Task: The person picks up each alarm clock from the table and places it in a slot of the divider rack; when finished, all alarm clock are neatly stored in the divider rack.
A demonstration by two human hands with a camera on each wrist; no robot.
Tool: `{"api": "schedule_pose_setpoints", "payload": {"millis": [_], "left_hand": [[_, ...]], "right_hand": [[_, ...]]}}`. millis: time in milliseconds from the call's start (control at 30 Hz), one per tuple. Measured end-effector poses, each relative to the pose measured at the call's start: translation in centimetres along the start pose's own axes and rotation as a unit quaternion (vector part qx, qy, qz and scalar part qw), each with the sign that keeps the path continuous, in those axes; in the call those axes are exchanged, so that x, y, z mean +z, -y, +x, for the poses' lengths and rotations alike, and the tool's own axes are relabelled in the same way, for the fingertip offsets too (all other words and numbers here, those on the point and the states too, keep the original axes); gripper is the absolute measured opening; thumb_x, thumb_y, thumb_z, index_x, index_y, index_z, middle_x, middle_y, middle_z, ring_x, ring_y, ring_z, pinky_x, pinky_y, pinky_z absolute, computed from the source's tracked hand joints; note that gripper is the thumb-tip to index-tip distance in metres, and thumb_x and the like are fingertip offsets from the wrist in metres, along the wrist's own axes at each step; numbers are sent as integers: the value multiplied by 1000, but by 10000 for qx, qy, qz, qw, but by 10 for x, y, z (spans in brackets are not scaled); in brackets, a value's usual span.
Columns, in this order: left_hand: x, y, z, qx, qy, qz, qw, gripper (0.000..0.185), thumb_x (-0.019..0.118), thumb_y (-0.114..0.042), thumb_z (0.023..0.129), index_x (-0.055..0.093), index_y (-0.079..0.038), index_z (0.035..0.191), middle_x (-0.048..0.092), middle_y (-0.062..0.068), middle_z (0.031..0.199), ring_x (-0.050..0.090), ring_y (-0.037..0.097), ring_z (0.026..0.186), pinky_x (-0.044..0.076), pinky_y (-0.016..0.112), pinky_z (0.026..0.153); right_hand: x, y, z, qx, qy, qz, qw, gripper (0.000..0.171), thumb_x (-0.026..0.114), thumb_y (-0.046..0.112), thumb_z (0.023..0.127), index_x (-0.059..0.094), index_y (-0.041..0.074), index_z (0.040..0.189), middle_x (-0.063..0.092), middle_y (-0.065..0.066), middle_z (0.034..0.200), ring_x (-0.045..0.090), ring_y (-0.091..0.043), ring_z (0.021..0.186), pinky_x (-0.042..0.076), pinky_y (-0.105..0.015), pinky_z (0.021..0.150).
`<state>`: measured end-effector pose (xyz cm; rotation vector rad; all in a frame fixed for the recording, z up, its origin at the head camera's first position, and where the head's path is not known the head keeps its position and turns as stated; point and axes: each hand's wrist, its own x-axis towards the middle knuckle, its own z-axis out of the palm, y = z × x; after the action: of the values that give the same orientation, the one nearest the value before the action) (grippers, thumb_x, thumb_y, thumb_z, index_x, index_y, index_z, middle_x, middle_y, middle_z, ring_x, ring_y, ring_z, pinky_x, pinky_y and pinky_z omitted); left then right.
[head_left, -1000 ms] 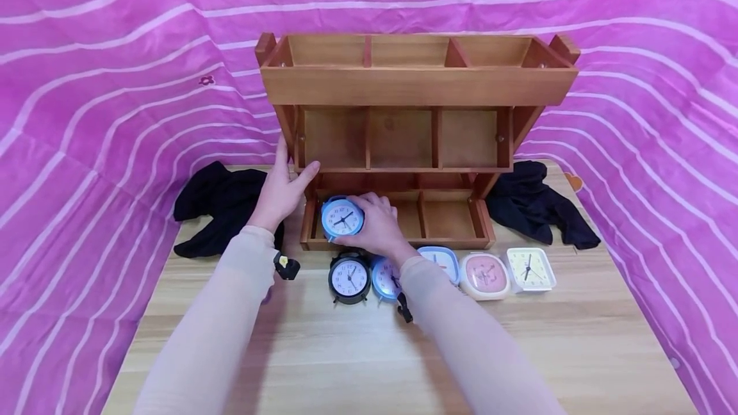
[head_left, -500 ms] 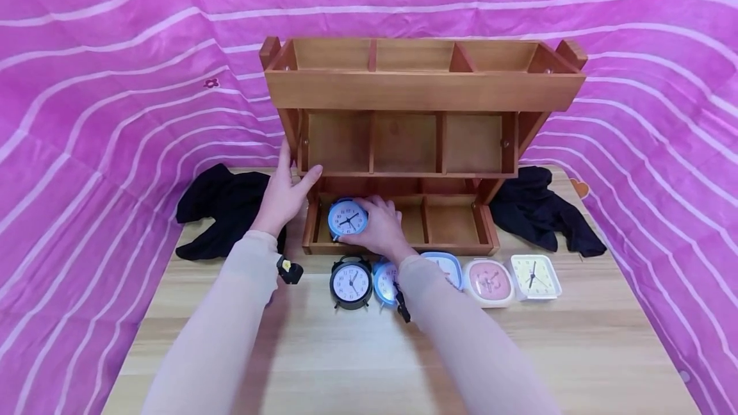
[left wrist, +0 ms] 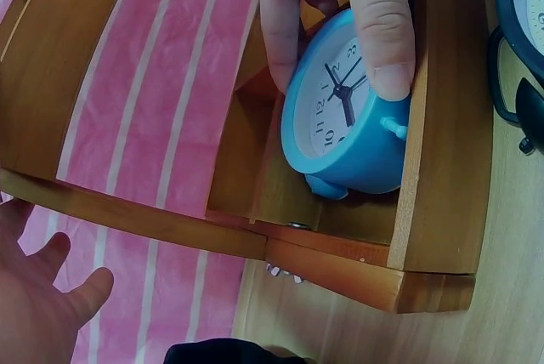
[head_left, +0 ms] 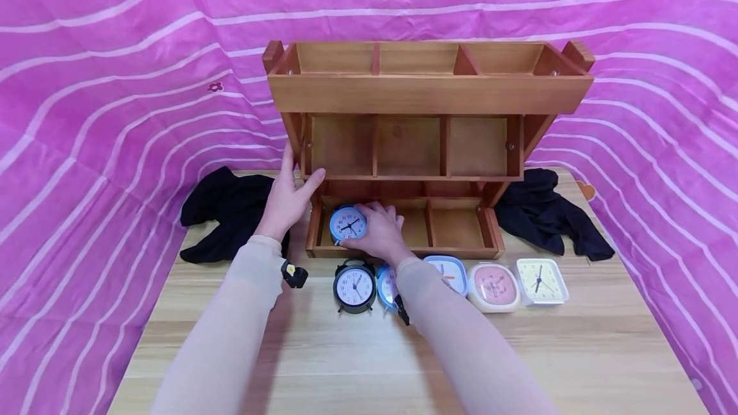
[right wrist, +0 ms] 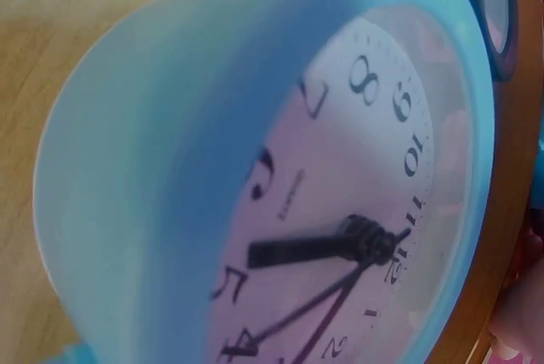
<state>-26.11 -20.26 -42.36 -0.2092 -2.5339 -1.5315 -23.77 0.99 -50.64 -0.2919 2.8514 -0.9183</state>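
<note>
My right hand (head_left: 380, 232) grips a round blue alarm clock (head_left: 348, 223) inside the left compartment of the bottom tier of a three-tier wooden rack (head_left: 429, 95). In the left wrist view that clock (left wrist: 387, 156) leans back within the compartment's walls, with thumb and fingers around its case and its dial visible. My left hand (head_left: 288, 200) is at the rack's left side, thumb spread from the fingers; the left wrist view shows these fingers (left wrist: 92, 294) extended beside the slanted side board (left wrist: 136, 215). Another blue clock (right wrist: 119, 151) fills the right wrist view, standing under my right wrist.
In front of the rack a row of clocks stands on the table (head_left: 346, 364): black round (head_left: 355, 287), blue round (head_left: 387, 285), blue-rimmed square (head_left: 451, 273), pink-faced (head_left: 494, 287) and white square (head_left: 541, 280). Black cloths lie left (head_left: 227, 210) and right (head_left: 548, 213).
The blue clock in my right hand has gone down and slightly back, deeper into the left bottom compartment. My left hand stays at the rack's side; the head view has shifted slightly.
</note>
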Motion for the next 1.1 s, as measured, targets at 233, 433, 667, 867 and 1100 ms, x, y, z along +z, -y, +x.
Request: {"api": "schedule_pose_setpoints", "payload": {"millis": [233,433,667,867,1100], "left_hand": [[-3,0,-3,-21,-33,-8,10000,92,67,-54,98,5,-48,166,30,3,170,29,28,156,23,61,124],[-3,-1,-4,-93,-3,-53,9999,92,67,-55,98,5,-49,165,29,2,171,28,28,156,25,62,123],[-1,-1,0,-77,-4,-95,9999,92,68,-53,98,5,-49,165,28,0,171,28,27,156,26,62,123],[1,0,0,-78,15,-99,9999,91,68,-52,99,5,-50,165,29,0,171,30,28,156,27,62,122],[-1,-1,-2,-73,11,-4,10000,93,66,-56,98,3,-49,165,28,0,171,31,28,155,28,59,123]], "right_hand": [[0,6,0,82,147,16,9999,87,88,54,79,54,24,154,46,-5,156,34,-33,140,23,-67,116],[1,8,2,273,227,-83,9993,86,87,55,79,55,24,152,47,-4,155,33,-32,139,23,-66,115],[1,11,2,439,186,-90,9988,84,88,54,79,58,24,151,49,-6,153,34,-33,138,23,-66,113],[0,9,0,480,175,-65,9987,83,89,53,78,60,22,149,52,-7,151,35,-33,137,23,-67,113],[-2,6,2,348,321,-64,9989,86,87,56,80,56,21,153,49,-8,154,34,-34,139,21,-68,115]]}}
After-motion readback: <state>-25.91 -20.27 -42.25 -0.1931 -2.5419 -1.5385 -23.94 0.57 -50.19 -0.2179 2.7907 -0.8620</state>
